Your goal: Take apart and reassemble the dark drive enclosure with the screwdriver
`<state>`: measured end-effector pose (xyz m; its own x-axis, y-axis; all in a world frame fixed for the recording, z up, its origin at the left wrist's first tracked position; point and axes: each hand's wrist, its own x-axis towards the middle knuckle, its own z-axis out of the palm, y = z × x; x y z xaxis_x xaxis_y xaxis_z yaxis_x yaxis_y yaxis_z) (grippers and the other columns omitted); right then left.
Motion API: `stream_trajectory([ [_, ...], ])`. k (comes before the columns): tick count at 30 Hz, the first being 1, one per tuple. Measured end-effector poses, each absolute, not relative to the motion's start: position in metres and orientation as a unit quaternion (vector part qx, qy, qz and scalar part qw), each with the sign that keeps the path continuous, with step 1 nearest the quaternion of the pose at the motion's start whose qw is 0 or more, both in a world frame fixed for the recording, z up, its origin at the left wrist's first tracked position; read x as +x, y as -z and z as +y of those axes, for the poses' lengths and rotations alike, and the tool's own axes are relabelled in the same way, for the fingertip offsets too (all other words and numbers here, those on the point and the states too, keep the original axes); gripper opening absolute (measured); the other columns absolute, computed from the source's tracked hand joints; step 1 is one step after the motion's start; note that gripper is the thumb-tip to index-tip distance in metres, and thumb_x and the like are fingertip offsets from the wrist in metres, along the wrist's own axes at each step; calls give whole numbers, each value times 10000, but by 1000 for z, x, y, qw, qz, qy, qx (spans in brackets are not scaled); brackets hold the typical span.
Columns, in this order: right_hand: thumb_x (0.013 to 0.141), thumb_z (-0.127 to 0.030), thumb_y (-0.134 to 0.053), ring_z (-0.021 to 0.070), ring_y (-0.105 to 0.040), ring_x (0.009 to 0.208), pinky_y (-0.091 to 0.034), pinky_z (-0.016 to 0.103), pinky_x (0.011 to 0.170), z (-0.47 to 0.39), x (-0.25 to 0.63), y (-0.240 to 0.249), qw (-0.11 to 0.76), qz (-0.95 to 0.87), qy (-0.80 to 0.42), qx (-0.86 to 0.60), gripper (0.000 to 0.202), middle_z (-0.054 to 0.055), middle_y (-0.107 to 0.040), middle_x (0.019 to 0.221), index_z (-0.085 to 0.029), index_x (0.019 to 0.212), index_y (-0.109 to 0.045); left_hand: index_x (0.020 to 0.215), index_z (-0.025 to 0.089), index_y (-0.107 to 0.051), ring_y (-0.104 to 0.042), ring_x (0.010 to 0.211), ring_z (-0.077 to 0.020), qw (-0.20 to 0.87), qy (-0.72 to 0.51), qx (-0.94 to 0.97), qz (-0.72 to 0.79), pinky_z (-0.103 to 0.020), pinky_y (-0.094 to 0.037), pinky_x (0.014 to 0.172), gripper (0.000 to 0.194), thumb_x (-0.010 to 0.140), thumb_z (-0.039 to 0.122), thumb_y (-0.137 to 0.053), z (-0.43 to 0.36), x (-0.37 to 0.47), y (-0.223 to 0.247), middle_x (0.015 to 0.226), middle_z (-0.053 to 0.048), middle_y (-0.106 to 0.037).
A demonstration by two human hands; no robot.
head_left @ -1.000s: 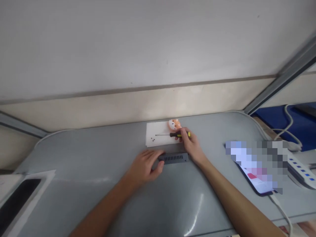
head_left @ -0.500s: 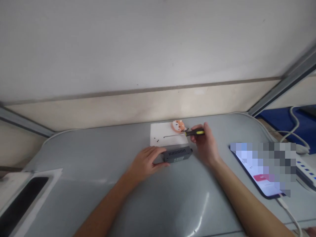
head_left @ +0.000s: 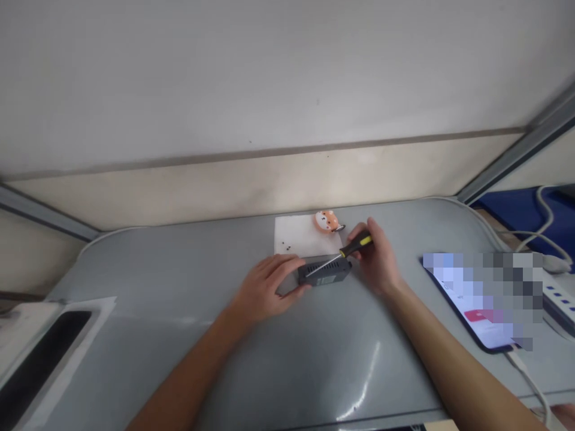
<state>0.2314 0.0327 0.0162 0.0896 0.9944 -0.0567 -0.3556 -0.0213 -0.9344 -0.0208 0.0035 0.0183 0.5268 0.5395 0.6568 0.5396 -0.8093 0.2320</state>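
A small dark grey box (head_left: 335,278) with a row of vent slots and a label lies on the grey table. Its left end is gripped between the thumb and fingers of my left hand (head_left: 272,284). My right hand (head_left: 376,260) is closed around the black and yellow handle of a screwdriver (head_left: 357,242). The screwdriver slants down to the left across the vents, its tip at the box's upper left corner. Behind the box lies white paper (head_left: 294,228) with several tiny dark screws (head_left: 287,246) on it.
An orange and white animal-face case (head_left: 326,221) sits on the paper. To the right are a lit phone (head_left: 476,314) on a white cable (head_left: 527,377) and a power strip (head_left: 559,302). At left, a black device (head_left: 45,359) lies on paper. A wall stands behind the table.
The screwdriver tip has moved from the paper, where it was by a screw, down onto the box's left corner. My left hand keeps its hold on the box. The view has tilted slightly.
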Motion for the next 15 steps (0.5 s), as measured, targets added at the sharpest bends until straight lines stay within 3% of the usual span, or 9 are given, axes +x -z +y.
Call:
stream_trajectory([
  [15,927,-625,-579,111,-380,486,-285,274,511,29,225,-21,591,-338,-598,-423,502,-23,-423,520,-206,659,-650,1126,195,-615,-744,880,-178,49,393,-878,-268,-305,-609,792,262,916,252,-760,2,-20,-26,1025,-78,-762],
])
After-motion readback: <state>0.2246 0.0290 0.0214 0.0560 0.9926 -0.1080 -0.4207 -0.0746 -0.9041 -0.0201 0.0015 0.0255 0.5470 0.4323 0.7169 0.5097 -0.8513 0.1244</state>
